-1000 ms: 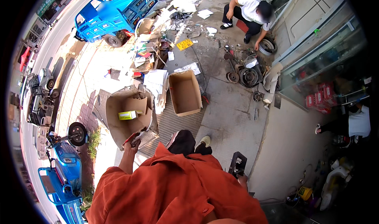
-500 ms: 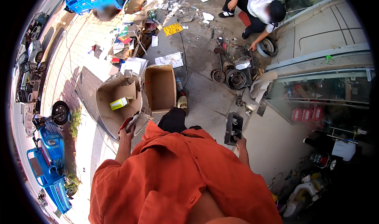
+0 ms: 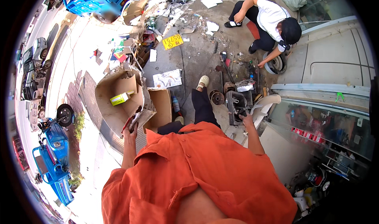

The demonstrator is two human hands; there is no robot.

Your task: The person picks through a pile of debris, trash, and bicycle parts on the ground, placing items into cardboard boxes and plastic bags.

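Observation:
My left hand point(image 3: 130, 132) is closed on the torn near rim of a large cardboard box point(image 3: 103, 90), where a dark red, ragged piece shows at the fingers. Inside that box lie a yellow-green carton point(image 3: 122, 98) and a loose cardboard flap. A second cardboard box point(image 3: 161, 105) stands against its right side, partly covered by the first. Out to the right, my right hand point(image 3: 247, 121) grips the near end of a black box-shaped part point(image 3: 236, 105) with open hollows. It hangs low in front of scattered wheel parts; whether it touches them I cannot tell.
A crouching person point(image 3: 272, 23) in a white shirt holds a metal rim point(image 3: 275, 62) at the far right. Paper scraps, a yellow plate point(image 3: 172, 42) and a round hub point(image 3: 216, 97) litter the ground. A glass-fronted case point(image 3: 323, 121) borders the right; a blue tricycle point(image 3: 53, 153) stands left.
I have stepped forward, one foot now out ahead. My right hand has carried the black part forward toward the wheel parts. The big box has tilted over the second one, my left hand still on it.

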